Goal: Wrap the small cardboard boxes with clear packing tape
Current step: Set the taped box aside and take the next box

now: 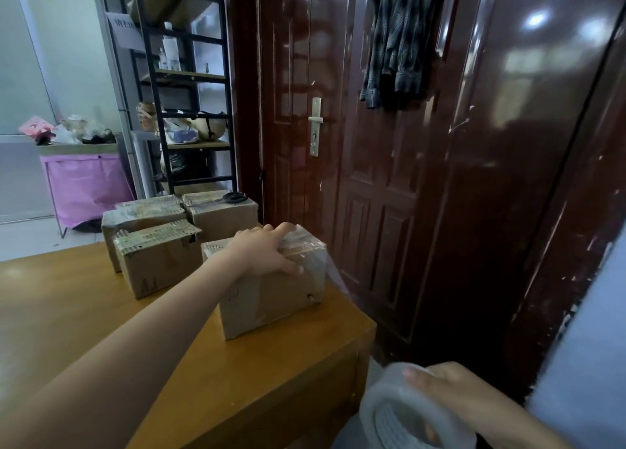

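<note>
Nearest to the camera, at the lower right, the right hand held a roll of clear packing tape, with the fingers laid over its outer rim and curled around it. The roll was off the edge of the bench, lower than its top. From the roll a strip of clear tape ran up and to the left to the nearest cardboard box. This box stood on the wooden bench close to its right corner. The tape already covered the top right part of the box and went down over its right edge.

The left hand rested on the top of this box. Its fingers lay almost straight across the taped top and the thumb pressed on the front face, so the hand held the box down rather than closed around it.

Behind and to the left, three more small cardboard boxes stood together on the bench: a front one, one behind it and one to the right of that. A pair of black scissors lay on top of the last one.

Farther away was a dark red door with a metal handle, and a plaid shirt hung on it. At the left stood a black shelf rack and a pink fabric stand.
</note>
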`<state>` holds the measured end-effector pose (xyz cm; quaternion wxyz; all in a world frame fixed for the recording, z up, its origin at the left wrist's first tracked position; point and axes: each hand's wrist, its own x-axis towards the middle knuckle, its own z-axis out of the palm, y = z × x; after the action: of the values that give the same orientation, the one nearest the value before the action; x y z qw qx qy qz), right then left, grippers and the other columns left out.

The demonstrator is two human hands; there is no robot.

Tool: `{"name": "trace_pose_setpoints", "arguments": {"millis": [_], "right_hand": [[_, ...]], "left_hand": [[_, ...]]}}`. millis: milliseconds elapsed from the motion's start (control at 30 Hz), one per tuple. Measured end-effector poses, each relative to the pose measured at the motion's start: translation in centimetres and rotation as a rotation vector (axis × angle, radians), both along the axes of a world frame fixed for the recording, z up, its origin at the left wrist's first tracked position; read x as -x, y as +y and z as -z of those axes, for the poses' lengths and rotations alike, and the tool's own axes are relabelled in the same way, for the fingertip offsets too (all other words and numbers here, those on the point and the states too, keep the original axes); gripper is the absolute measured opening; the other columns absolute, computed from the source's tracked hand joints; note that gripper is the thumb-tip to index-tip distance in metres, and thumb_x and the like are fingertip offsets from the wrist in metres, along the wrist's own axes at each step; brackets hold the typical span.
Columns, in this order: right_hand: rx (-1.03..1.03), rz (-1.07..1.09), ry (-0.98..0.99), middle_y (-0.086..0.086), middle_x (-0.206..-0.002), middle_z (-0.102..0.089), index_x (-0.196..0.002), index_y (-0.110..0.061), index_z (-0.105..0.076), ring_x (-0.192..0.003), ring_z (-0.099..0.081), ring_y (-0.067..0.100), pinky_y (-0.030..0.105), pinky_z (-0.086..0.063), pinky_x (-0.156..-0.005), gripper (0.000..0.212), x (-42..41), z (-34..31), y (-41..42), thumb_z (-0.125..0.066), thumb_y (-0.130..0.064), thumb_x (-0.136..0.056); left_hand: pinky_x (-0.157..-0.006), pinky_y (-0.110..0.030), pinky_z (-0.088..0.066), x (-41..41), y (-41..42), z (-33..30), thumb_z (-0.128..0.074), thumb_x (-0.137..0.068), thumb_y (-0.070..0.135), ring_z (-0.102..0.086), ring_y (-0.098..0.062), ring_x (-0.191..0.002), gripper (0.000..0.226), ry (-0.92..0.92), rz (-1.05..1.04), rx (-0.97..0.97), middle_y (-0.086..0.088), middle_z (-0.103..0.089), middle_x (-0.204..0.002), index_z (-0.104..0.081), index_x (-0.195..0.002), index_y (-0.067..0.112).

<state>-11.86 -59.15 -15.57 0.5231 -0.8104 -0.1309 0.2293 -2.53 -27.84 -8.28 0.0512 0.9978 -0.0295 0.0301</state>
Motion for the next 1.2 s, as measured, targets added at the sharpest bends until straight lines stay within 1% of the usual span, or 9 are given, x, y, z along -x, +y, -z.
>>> {"name": "trace_pose_setpoints", "arguments": {"millis": [133, 267, 433, 567, 733, 900, 967, 1067, 1200], "right_hand": [[-0.02, 0.097, -0.031, 0.012, -0.059, -0.065, -0.071, -0.002, -0.067, -0.052, -0.063, 0.018, 0.022, -0.046, -0.05, 0.067, -0.2, -1.1, -0.4, -0.074, -0.068, -0.062], [0.032, 0.157, -0.081, 0.008, -0.06, -0.067, -0.077, -0.004, -0.067, -0.054, -0.064, 0.017, 0.023, -0.047, -0.051, 0.053, -0.9, -2.2, -0.2, -0.064, -0.055, -0.062], [0.037, 0.174, -0.159, 0.009, -0.065, -0.07, -0.088, 0.003, -0.069, -0.057, -0.066, 0.016, 0.023, -0.048, -0.054, 0.069, -1.9, -3.6, 0.3, -0.062, -0.06, -0.06], [0.021, 0.139, -0.218, 0.01, -0.067, -0.069, -0.091, 0.008, -0.066, -0.06, -0.065, 0.018, 0.027, -0.047, -0.059, 0.076, -2.2, -4.5, 1.0, -0.062, -0.062, -0.062], [0.015, 0.102, -0.238, 0.012, -0.069, -0.067, -0.087, 0.01, -0.062, -0.062, -0.063, 0.021, 0.031, -0.046, -0.062, 0.065, -3.0, -4.2, 2.7, -0.065, -0.055, -0.084], [0.053, 0.078, -0.267, 0.006, -0.063, -0.058, -0.07, -0.011, -0.054, -0.057, -0.057, 0.018, 0.032, -0.041, -0.06, 0.045, -3.7, -3.4, 4.4, -0.065, -0.052, -0.087], [0.077, 0.09, -0.277, 0.009, -0.065, -0.058, -0.072, -0.011, -0.056, -0.06, -0.056, 0.021, 0.034, -0.04, -0.06, 0.044, -3.9, -2.9, 4.6, -0.064, -0.051, -0.087], [0.075, 0.106, -0.275, 0.011, -0.067, -0.061, -0.075, -0.008, -0.06, -0.06, -0.059, 0.022, 0.032, -0.042, -0.059, 0.04, -3.9, -2.7, 4.4, -0.064, -0.045, -0.089], [0.093, 0.111, -0.285, 0.006, -0.061, -0.059, -0.07, -0.01, -0.056, -0.055, -0.057, 0.016, 0.029, -0.041, -0.056, 0.04, -3.8, -3.0, 4.6, -0.063, -0.044, -0.089]], "left_hand": [[-0.098, -0.045, -0.045, -0.7, -0.1, -0.4, -0.058, -0.077, 0.073, -0.056, -0.032, -0.115, 0.09, 0.019, -0.047, -0.056, -0.008, -0.055, -0.13, -0.025, -0.148, 0.03], [-0.087, -0.038, -0.047, -1.1, -0.2, -1.7, -0.064, -0.079, 0.065, -0.055, -0.033, -0.114, 0.082, 0.063, -0.091, -0.003, -0.01, -0.058, -0.128, -0.032, -0.145, 0.028], [-0.1, -0.042, -0.044, -1.4, 0.8, -3.6, -0.073, -0.073, 0.057, -0.048, -0.031, -0.126, 0.095, 0.209, -0.132, 0.318, -0.008, -0.044, -0.145, -0.03, -0.15, 0.022], [-0.083, -0.039, -0.056, -0.4, 2.0, -4.7, -0.089, -0.051, 0.052, -0.069, -0.031, -0.099, 0.088, 0.503, -0.158, 0.744, -0.011, -0.07, -0.111, -0.06, -0.123, 0.01], [-0.075, -0.035, -0.057, -0.2, 4.1, -3.0, -0.082, -0.052, 0.058, -0.072, -0.028, -0.086, 0.08, 0.537, -0.208, 0.851, -0.013, -0.074, -0.099, -0.069, -0.114, 0.008], [-0.107, -0.036, -0.037, -0.6, 5.9, -0.3, -0.083, -0.044, 0.071, -0.042, -0.022, -0.134, 0.114, 0.346, -0.107, 0.75, 0.003, -0.041, -0.148, -0.038, -0.144, 0.04], [-0.114, -0.041, -0.033, -0.6, 5.8, -0.1, -0.081, -0.071, 0.051, -0.039, -0.02, -0.137, 0.086, 0.301, -0.016, 0.761, 0.003, -0.039, -0.151, -0.037, -0.144, 0.043], [-0.111, -0.038, -0.037, -0.6, 4.2, -0.7, -0.063, -0.094, 0.017, -0.047, -0.019, -0.13, 0.044, 0.11, 0.086, 0.444, 0.002, -0.053, -0.139, -0.055, -0.132, 0.037], [-0.094, -0.035, -0.046, 0.6, 1.3, -1.6, -0.044, -0.1, 0.024, -0.056, -0.021, -0.116, 0.033, 0.04, 0.036, 0.047, 0.004, -0.062, -0.126, -0.063, -0.126, 0.031]]}}
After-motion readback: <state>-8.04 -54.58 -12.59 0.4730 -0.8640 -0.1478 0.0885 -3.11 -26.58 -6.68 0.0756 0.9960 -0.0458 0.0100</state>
